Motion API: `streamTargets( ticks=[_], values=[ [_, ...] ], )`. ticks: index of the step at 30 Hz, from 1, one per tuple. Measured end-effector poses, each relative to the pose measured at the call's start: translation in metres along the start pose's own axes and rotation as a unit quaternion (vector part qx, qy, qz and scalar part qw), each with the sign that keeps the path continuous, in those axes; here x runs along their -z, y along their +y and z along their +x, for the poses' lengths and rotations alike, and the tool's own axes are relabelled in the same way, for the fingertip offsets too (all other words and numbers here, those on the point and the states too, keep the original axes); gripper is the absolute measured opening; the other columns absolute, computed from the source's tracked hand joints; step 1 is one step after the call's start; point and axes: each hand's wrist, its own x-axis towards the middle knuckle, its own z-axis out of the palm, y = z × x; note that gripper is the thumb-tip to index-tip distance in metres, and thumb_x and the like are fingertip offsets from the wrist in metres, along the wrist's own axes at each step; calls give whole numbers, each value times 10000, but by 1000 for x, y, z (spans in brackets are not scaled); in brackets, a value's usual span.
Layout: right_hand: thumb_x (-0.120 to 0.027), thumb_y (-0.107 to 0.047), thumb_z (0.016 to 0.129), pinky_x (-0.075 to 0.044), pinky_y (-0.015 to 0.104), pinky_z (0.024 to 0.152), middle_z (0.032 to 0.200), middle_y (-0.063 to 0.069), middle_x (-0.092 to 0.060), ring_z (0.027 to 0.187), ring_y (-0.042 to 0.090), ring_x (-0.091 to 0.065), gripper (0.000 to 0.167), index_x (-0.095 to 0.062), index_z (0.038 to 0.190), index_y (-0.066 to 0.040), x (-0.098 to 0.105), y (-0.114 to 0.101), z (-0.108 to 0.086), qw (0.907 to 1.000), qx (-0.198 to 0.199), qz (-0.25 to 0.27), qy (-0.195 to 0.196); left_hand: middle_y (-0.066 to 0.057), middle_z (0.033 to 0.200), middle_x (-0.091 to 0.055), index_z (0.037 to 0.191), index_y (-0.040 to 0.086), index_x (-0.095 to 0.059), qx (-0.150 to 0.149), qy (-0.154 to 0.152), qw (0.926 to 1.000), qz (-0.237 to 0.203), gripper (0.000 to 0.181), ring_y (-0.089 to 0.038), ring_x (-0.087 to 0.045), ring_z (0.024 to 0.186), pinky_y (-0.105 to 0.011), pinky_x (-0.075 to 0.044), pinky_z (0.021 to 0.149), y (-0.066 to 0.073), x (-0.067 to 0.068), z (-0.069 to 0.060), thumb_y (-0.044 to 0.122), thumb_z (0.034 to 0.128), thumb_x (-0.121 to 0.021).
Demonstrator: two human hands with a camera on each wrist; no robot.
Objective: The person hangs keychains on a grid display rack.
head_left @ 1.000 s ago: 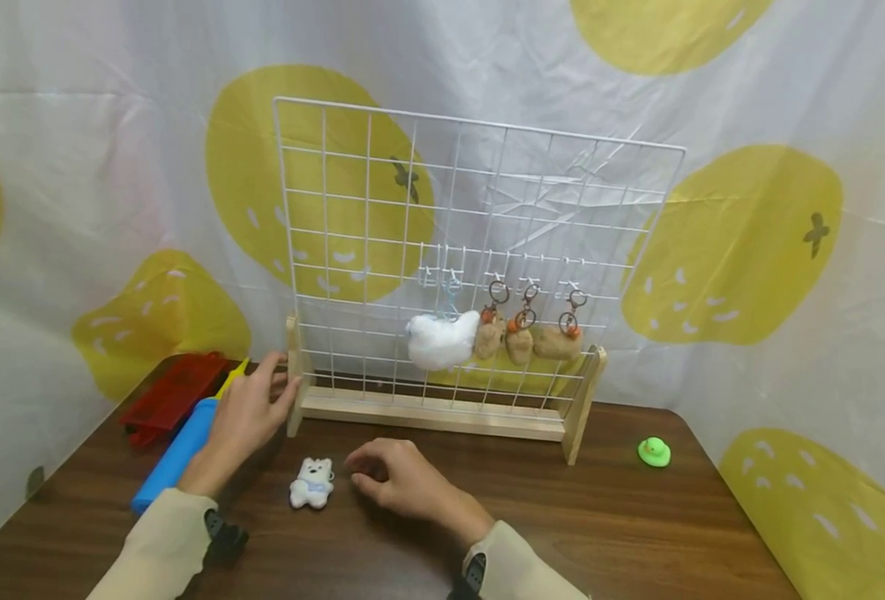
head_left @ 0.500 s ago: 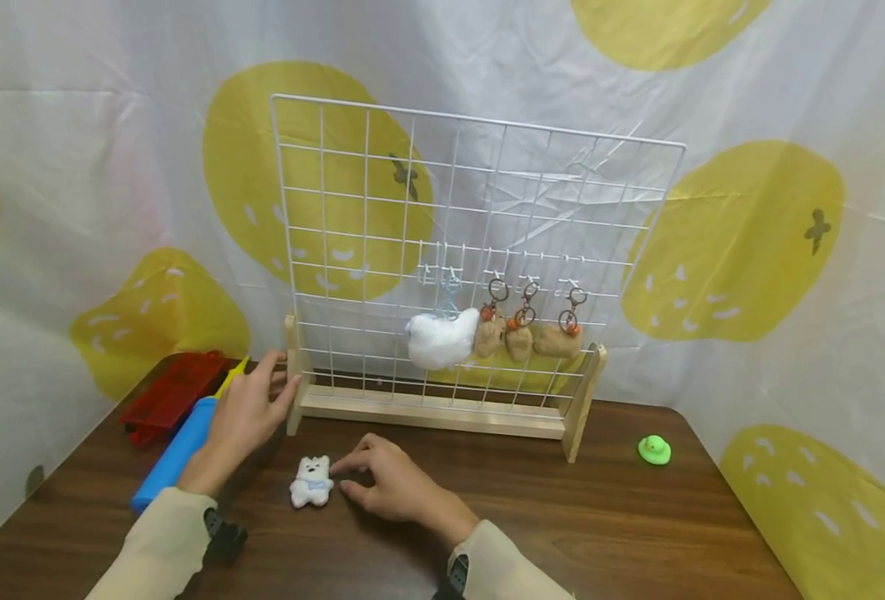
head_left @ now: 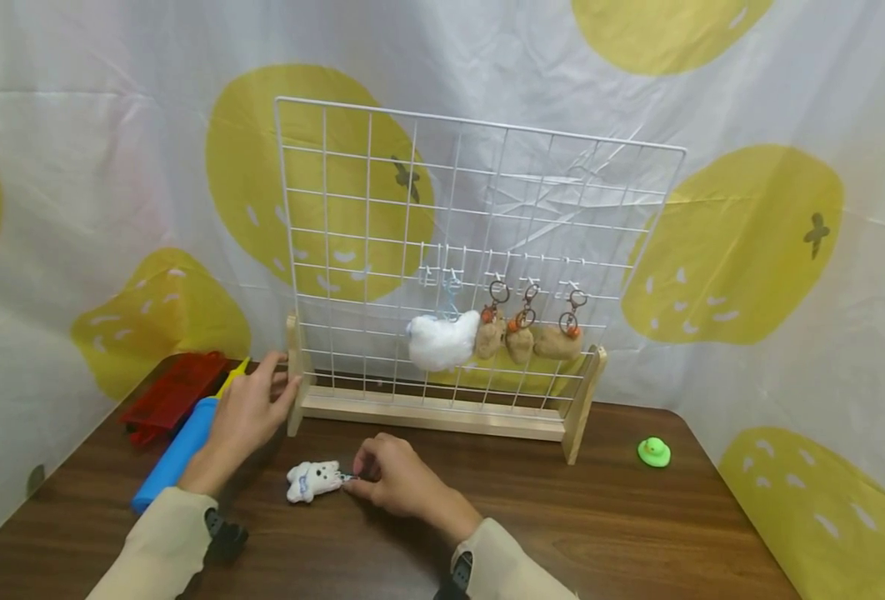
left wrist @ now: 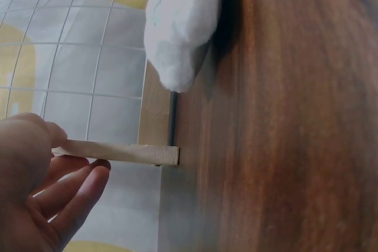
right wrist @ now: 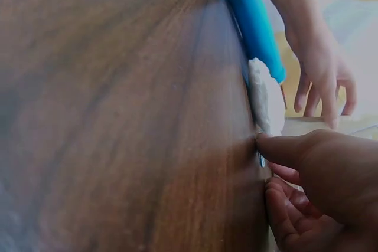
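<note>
My right hand (head_left: pixel 397 479) pinches the small ring at the head of a white plush bear keychain (head_left: pixel 313 481) with a blue scarf. The bear lies on the brown table, its head turned toward that hand; the right wrist view shows thumb and fingertips at the ring, partly hidden. My left hand (head_left: pixel 251 412) holds the left wooden upright (left wrist: pixel 118 150) of a white wire grid rack (head_left: pixel 487 127), thumb on one side and fingers on the other. From hooks on the grid hang a white plush keychain (head_left: pixel 442 340) and several brown plush keychains (head_left: pixel 558 342).
Left of the left forearm lie a blue pump (head_left: pixel 180 454) with a yellow nozzle and a red translucent item (head_left: pixel 176 396). A green toy duck (head_left: pixel 654 452) sits at the table's right. Behind the rack hangs a white curtain (head_left: pixel 502 50) with yellow fruit print.
My right hand moved left to the bear and took hold of its ring. The bear turned from upright to sideways, head to the right. My left hand stayed on the rack.
</note>
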Motion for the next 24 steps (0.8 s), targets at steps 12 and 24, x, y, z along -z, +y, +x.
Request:
streamTargets(
  ticks=[12, 24],
  values=[
    [-838, -264, 962, -472, 136, 721, 873, -97, -614, 779, -33, -511, 161, -747, 883, -158, 5, -3, 2, 9988, -286, -122, -386, -267, 1196, -785, 1385, 22, -593, 22, -16, 10000, 16, 410, -428, -809, 1008, -641, -627, 848, 1, 0, 0, 223, 1054, -727],
    [-791, -251, 996, -479, 134, 706, 866, -99, -615, 764, -34, -518, 157, -699, 892, -178, 9, -1, -3, 9990, -150, -56, -426, -271, 1186, -787, 1382, 12, -599, 2, 1, 10000, 14, 414, -425, -812, 991, -633, -633, 831, 1, 0, 0, 225, 1052, -730]
  ],
)
